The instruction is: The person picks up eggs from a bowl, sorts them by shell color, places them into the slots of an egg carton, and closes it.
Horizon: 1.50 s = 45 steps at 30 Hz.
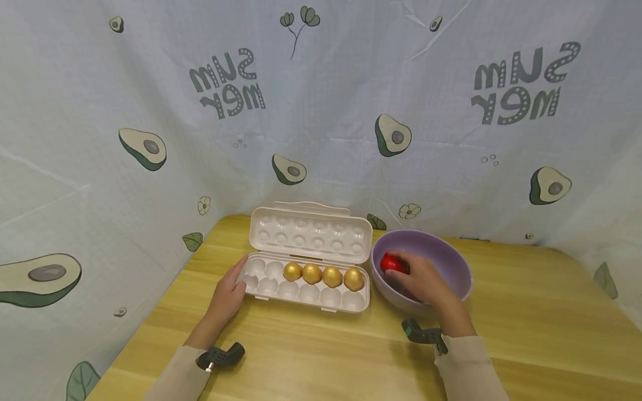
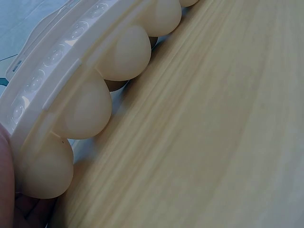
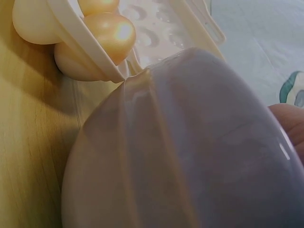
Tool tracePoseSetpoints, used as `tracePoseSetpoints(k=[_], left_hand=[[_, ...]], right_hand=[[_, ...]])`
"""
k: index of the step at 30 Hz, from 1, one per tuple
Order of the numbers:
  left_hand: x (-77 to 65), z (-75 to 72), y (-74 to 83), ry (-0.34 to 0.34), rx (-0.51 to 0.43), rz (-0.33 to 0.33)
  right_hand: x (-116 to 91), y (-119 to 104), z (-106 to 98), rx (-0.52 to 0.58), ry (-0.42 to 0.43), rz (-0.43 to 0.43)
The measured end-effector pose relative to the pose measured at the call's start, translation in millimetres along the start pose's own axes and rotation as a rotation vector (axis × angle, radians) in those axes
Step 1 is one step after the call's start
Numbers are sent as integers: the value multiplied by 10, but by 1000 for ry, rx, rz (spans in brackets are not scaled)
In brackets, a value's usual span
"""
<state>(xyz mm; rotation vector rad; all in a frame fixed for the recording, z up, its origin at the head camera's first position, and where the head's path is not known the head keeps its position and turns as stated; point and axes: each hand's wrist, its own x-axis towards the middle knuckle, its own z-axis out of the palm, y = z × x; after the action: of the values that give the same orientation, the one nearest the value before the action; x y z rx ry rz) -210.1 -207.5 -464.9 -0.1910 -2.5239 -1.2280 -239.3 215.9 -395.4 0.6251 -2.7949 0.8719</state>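
Observation:
An egg carton (image 1: pixel 311 301) of pale plastic lies with its lid (image 1: pixel 311 228) raised behind it. Several golden eggs (image 1: pixel 332 276) sit in the right part of its back row; the front-row cups hold nothing. My left hand (image 1: pixel 229 292) grips the carton's left end, thumb at the front corner; in the left wrist view some fingers show beneath the end cup. Over the purple bowl (image 1: pixel 463 273), my right hand (image 1: pixel 421 275) pinches a shiny red, rounded thing (image 1: pixel 393 263), perhaps an egg, within the rim. The bowl's wall hides most of that hand in the right wrist view.
The bowl stands close against the carton's right end. Both are on a wooden table (image 1: pixel 311 356), near its back edge. A printed cloth (image 1: pixel 331 111) hangs behind and to the left. Dark wrist cameras (image 1: pixel 220 356) sit on both forearms.

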Motion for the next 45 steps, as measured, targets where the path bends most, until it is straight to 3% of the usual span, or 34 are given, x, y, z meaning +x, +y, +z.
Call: tracePoseSetpoints(k=[14, 23, 31, 42, 45], left_hand=[[12, -2, 22, -9, -4, -15], [26, -13, 49, 5, 8, 3], [18, -10, 16, 11, 6, 8], [22, -5, 2, 14, 16, 2], [22, -2, 9, 8, 8, -11]], right_hand=[[4, -67, -52, 85, 59, 7], [36, -205, -134, 171, 28, 110], [52, -330, -154, 304, 9, 96], [70, -449, -91, 345, -4, -20], [58, -484, -63, 371, -22, -10]])
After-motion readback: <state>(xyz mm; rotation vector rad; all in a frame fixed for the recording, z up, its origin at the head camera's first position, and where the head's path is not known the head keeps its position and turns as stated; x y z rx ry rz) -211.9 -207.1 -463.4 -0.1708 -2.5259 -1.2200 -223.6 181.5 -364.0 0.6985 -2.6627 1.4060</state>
